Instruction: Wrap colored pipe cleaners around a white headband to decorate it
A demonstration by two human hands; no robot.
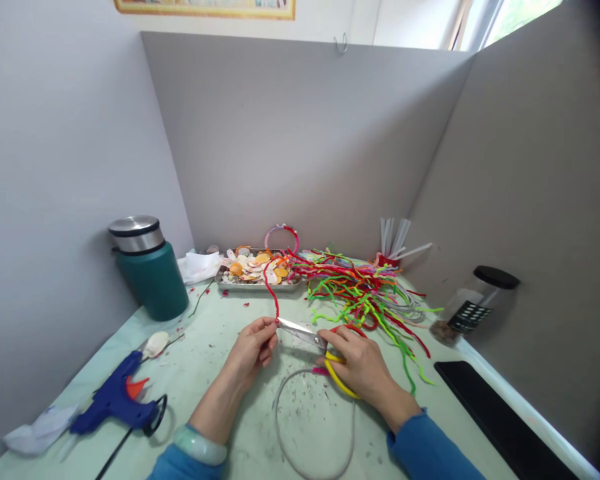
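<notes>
My left hand [254, 347] pinches the lower end of a red pipe cleaner [271, 287] that rises toward the tray. My right hand [360, 365] grips yellow-handled scissors [305, 333]; their blade tips meet the pipe cleaner right at my left fingertips. A grey hoop [280, 427] lies flat on the table between my forearms. Both arms wear blue sleeves, and a pale bangle [200, 445] circles the left wrist.
A blue glue gun [114, 402] and crumpled tissue [37, 430] lie front left. A green flask [149, 267] stands by the left wall. A metal tray [257, 285] of shells, a pile of coloured pipe cleaners [365, 290], a jar [473, 303] and a black slab [500, 417] fill the back and right.
</notes>
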